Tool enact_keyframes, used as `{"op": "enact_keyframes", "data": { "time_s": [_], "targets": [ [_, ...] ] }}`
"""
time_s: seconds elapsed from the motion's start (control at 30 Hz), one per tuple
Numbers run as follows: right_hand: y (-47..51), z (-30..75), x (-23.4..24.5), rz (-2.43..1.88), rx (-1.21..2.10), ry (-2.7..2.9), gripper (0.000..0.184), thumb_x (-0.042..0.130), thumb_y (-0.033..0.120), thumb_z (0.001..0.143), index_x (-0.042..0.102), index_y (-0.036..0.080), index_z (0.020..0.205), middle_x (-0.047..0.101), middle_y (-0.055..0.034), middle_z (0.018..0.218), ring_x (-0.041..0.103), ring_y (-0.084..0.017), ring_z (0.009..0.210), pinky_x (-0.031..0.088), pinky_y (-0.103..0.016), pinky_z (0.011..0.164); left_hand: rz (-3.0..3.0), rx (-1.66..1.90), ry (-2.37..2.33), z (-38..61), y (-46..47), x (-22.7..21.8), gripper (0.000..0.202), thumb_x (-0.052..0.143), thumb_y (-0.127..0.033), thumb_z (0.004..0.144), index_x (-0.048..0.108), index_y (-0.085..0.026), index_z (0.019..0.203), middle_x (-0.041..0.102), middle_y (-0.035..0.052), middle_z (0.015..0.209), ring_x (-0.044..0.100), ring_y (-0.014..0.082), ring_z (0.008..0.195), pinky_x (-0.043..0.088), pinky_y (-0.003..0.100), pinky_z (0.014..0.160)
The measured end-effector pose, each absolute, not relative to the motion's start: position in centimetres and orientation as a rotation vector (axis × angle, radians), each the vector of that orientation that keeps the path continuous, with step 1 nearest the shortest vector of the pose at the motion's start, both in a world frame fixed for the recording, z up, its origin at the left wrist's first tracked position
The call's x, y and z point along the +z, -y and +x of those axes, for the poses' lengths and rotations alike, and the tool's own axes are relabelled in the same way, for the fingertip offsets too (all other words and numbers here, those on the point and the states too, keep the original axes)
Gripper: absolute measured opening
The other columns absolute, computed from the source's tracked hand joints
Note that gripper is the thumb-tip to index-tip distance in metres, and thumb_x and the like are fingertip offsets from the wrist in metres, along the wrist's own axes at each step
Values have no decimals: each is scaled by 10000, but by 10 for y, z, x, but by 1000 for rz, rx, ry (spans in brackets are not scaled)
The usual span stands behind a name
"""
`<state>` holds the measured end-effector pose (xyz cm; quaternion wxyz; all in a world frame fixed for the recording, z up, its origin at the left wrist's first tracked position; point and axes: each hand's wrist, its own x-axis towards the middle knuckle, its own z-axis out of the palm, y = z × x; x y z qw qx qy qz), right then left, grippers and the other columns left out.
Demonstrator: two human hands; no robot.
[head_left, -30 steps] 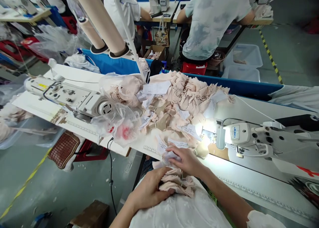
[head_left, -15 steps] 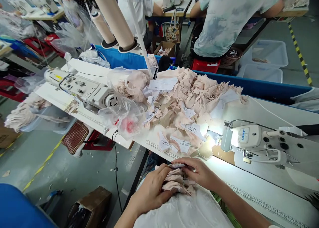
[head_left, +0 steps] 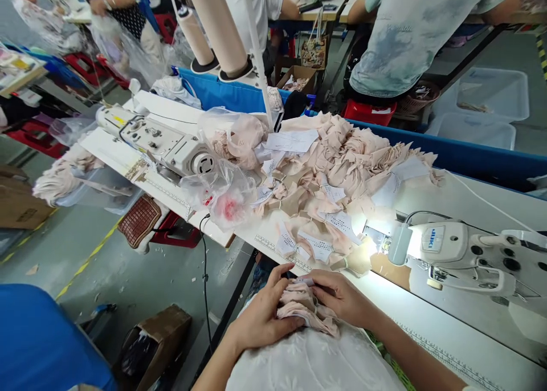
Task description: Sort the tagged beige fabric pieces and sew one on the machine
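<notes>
On my lap, over white patterned cloth (head_left: pixel 316 359), lies a bundle of pale pink fabric pieces (head_left: pixel 304 310), its layers folded and stacked. My left hand (head_left: pixel 262 320) grips it from the left, the thumb along the near side and a forefinger raised at the far end. From the right, my right hand (head_left: pixel 344 300) pinches the far edge of the bundle, with the fingertips partly hidden in the cloth. More pink bundles with printed paper slips (head_left: pixel 315 245) lie just beyond on the white sewing table (head_left: pixel 265 240).
A lit sewing machine (head_left: pixel 444 245) stands at the right, another machine (head_left: pixel 158 143) at the left. Clear plastic bags (head_left: pixel 226 194) and a large heap of pink fabric (head_left: pixel 350 151) lie between them. Thread cones (head_left: pixel 217 32) rise behind. Co-workers sit beyond the blue cloth trough (head_left: pixel 470 151).
My left forefinger has lifted off the bundle, and the fabric layers lie more spread toward me. The right hand stays at the far edge. The view has turned slightly left.
</notes>
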<state>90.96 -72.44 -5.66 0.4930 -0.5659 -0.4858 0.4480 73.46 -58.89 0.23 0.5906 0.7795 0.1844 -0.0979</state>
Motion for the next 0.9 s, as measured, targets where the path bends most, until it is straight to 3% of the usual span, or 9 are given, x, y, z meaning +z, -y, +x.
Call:
{"op": "enact_keyframes", "data": {
  "time_s": [0.1,0.17,0.23,0.33,0.47,0.53,0.7,0.9],
  "targets": [
    [720,912,-51,-1363,1080,1281,354,430,452,1019,685,208,982,664,-57,870,613,-213,783,471,-303,684,1619,-210,-546,731,587,-2,754,734,-261,752,378,-216,1415,448,143,1415,486,289,1267,431,413,1044],
    [712,916,-49,-1353,1089,1390,331,423,399,1005,689,211,951,661,-58,846,611,-215,777,470,-307,674,1437,-195,-591,728,585,-8,948,784,-274,701,253,-223,1485,488,134,1386,549,267,1184,448,397,1014],
    [699,925,-51,-1336,1055,1494,288,422,322,980,690,216,962,662,-58,856,613,-218,800,486,-317,706,1311,-196,-601,724,583,-14,829,809,-333,694,403,-188,1402,559,122,1308,568,272,1146,451,392,997],
    [668,938,-62,-1434,798,1650,309,413,162,923,674,200,1085,680,-81,1020,602,-250,978,494,-391,877,1238,-165,-614,720,580,-21,549,792,-391,742,595,-155,1197,628,99,1209,566,280,1136,427,397,1016],
    [625,940,-82,-1637,487,2180,424,539,20,824,640,170,1207,599,-103,1307,382,-336,1335,288,-576,1121,1160,-100,-657,713,578,-24,587,818,-403,714,608,-173,1212,636,79,1217,558,282,1152,421,399,1023],
    [609,935,-89,-1659,456,2445,482,639,-2,779,626,156,1234,572,-121,1339,270,-352,1408,190,-595,1167,1143,-84,-678,709,578,-24,612,822,-427,704,606,-178,1220,640,80,1218,560,288,1152,427,407,1020],
    [584,931,-95,-1778,358,2668,299,743,145,844,659,125,1130,628,-158,1113,459,-337,1229,222,-544,1147,1263,-79,-625,700,580,-19,546,784,-443,763,593,-178,1200,601,92,1278,532,291,1206,399,410,1065],
    [565,954,-93,-1879,486,2667,500,868,368,741,654,95,1101,636,-149,1038,515,-328,1093,229,-517,1134,1384,-112,-571,696,581,-14,534,756,-424,806,544,-186,1234,611,90,1229,566,279,1145,432,408,1022]
  ]
}}
